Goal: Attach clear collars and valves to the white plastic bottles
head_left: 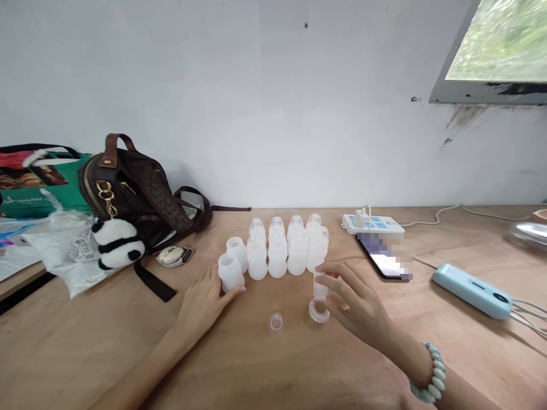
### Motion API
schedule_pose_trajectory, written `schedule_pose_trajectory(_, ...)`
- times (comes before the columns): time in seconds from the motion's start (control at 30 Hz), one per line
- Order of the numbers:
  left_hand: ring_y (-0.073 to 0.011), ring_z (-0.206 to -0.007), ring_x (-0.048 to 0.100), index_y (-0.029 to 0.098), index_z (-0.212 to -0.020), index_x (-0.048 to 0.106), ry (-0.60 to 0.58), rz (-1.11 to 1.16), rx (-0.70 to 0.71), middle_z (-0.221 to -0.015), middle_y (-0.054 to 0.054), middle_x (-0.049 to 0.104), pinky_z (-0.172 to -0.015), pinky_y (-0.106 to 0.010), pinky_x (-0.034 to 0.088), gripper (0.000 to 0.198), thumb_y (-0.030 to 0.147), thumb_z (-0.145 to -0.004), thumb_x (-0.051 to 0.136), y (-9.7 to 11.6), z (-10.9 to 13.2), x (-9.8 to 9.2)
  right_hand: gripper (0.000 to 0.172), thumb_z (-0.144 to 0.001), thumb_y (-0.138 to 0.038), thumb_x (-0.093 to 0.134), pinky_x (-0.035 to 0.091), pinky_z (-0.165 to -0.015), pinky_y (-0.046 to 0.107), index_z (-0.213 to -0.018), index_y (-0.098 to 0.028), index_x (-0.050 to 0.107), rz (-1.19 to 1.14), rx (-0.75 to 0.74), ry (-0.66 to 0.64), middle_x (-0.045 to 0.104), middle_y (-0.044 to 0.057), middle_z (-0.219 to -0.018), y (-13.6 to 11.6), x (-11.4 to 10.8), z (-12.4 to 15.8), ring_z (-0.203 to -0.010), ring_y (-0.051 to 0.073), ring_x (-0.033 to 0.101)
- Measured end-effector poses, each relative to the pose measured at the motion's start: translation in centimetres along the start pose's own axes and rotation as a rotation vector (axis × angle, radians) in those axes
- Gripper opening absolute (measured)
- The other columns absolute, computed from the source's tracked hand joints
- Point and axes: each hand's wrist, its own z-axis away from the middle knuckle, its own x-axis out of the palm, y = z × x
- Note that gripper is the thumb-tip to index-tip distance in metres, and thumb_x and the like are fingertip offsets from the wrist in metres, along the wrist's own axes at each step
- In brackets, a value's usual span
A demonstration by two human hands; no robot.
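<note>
At the left of a group of small white baby bottles, my left hand is closed around the base of an uncapped bottle, thumb in front. A second uncapped bottle stands just behind it. The grouped bottles have clear domed tops. My right hand pinches a small translucent cup-like piece between thumb and fingers. Directly below that piece, a white ring lies on the table. A clear round piece with a raised centre, apparently a bottle teat, rests between my hands.
On the left are a brown backpack with a panda charm, a green bag and a beige mouse. A power strip, a phone and a light blue device with cables sit right. The wall bounds the table's back.
</note>
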Motion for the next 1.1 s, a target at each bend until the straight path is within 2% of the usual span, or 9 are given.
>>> schedule_pose_trajectory(0.27,-0.0418,-0.105,0.066,0.007,-0.117,0.056,-0.007,-0.255,0.025,-0.112,-0.024,0.069,-0.08,-0.045,0.051,0.056,0.055,-0.097,0.036,0.1,-2.5,0.7,0.022,-0.095,-0.013,0.053,0.057,-0.073,0.04,-0.115,-0.021,0.056,0.011,0.031,-0.056,0.065,0.012,-0.105,0.0,0.3,0.2,-0.095,0.026,0.065)
schedule_pose_trajectory(0.4,-0.0421,-0.109,0.064,0.006,-0.119,0.053,-0.006,-0.244,0.043,-0.114,-0.025,0.068,-0.081,-0.046,0.051,0.057,0.056,-0.095,0.037,-0.3,-2.8,1.0,0.019,-0.096,-0.016,0.053,0.057,-0.072,0.04,-0.115,-0.02,0.055,0.016,0.029,-0.077,0.066,0.013,-0.105,0.2,0.3,0.4,-0.094,0.026,0.065)
schedule_pose_trajectory(0.53,-0.0418,-0.108,0.064,0.012,-0.117,0.051,0.033,-0.095,0.093,-0.113,-0.022,0.068,-0.079,-0.046,0.051,0.055,0.058,-0.091,0.04,-1.7,-3.0,1.1,0.02,-0.096,-0.017,0.054,0.057,-0.072,0.04,-0.116,-0.02,0.056,0.004,0.051,-0.081,0.066,0.013,-0.105,0.2,0.3,0.4,-0.092,0.026,0.065)
schedule_pose_trajectory(0.6,-0.0414,-0.098,0.066,0.016,-0.105,0.052,0.093,0.011,0.121,-0.102,-0.019,0.069,-0.074,-0.046,0.051,0.049,0.061,-0.087,0.041,-2.5,-2.9,1.3,0.021,-0.096,-0.016,0.054,0.057,-0.072,0.04,-0.116,-0.021,0.057,-0.009,0.06,-0.08,0.066,0.012,-0.105,0.2,0.3,0.4,-0.092,0.025,0.065)
schedule_pose_trajectory(0.7,-0.0356,-0.079,0.064,0.022,-0.088,0.046,0.304,0.189,0.127,-0.083,-0.011,0.063,-0.068,-0.045,0.05,0.039,0.06,-0.086,0.038,-3.0,-2.3,1.4,0.024,-0.097,-0.017,0.053,0.058,-0.072,0.038,-0.12,-0.022,0.058,-0.081,0.095,-0.1,0.065,0.012,-0.106,0.0,0.4,0.6,-0.093,0.024,0.065)
schedule_pose_trajectory(0.77,-0.0287,-0.074,0.06,0.023,-0.086,0.042,0.421,0.294,0.139,-0.08,-0.007,0.058,-0.068,-0.041,0.049,0.032,0.053,-0.091,0.033,-2.4,-1.4,1.1,0.027,-0.098,-0.02,0.053,0.059,-0.074,0.037,-0.125,-0.023,0.056,-0.143,0.141,-0.126,0.066,0.012,-0.109,-0.2,0.6,0.8,-0.096,0.024,0.066)
schedule_pose_trajectory(0.83,-0.0221,-0.072,0.056,0.023,-0.086,0.044,0.433,0.433,0.195,-0.078,-0.003,0.054,-0.068,-0.034,0.048,0.025,0.044,-0.095,0.033,-0.7,-0.2,0.5,0.026,-0.098,-0.027,0.056,0.06,-0.074,0.037,-0.124,-0.023,0.053,-0.191,0.212,-0.119,0.067,0.011,-0.108,-0.4,0.8,1.0,-0.095,0.024,0.068)
schedule_pose_trajectory(0.9,-0.0182,-0.07,0.052,0.022,-0.084,0.049,0.345,0.642,0.268,-0.075,-0.001,0.053,-0.066,-0.03,0.044,0.021,0.039,-0.094,0.041,1.9,0.9,-0.1,0.025,-0.096,-0.034,0.06,0.061,-0.073,0.037,-0.118,-0.023,0.053,-0.227,0.269,-0.078,0.069,0.011,-0.105,-0.6,0.9,1.0,-0.093,0.024,0.07)
schedule_pose_trajectory(1.1,-0.0134,-0.064,0.05,0.017,-0.085,0.067,-0.346,1.316,0.174,-0.073,-0.001,0.059,-0.06,-0.025,0.039,0.029,0.045,-0.084,0.061,9.6,2.5,-0.7,0.02,-0.095,-0.03,0.063,0.062,-0.076,0.034,-0.112,-0.023,0.057,-0.328,0.202,0.043,0.07,0.01,-0.104,-1.3,1.0,0.4,-0.094,0.022,0.071)
